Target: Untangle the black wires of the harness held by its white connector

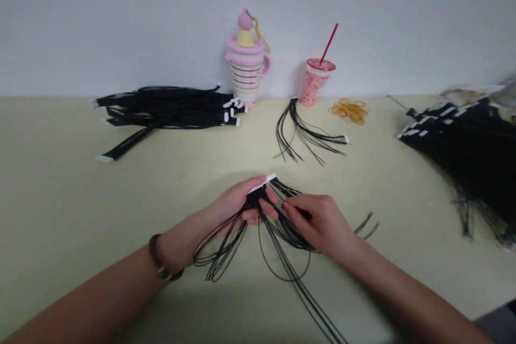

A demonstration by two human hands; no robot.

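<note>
The person's left hand (237, 207) is gripping a black cord bundle (274, 226) just below its flat white tab (262, 184), the fingers curling closed around the cords. The thin, smooth strands are fanning out from that grip and dropping in long, loose loops onto the matte cream tabletop (121, 209). The right hand (316, 223) is pinching some of the same strands, its thumb and fingertips pressing closed on them, though the hand is hiding exactly how many it is holding. A dark beaded bracelet (159, 258) with a green stone is circling the left wrist.

Farther back, a smaller splayed bundle (300, 129) is lying alone on the table, its strands spreading from a white tip. To the left, a long heap of black cords (161, 110) is stretching out, white tabs crowding one end, and a dense, blurred pile (455, 140) is spilling in from the right edge. Near the wall (121, 21) are the small things — a tangle of amber rubber bands (349, 111), a pink patterned cup (314, 83) with a red straw (328, 43), and a striped cup (245, 72) under a rounded pink lid.
</note>
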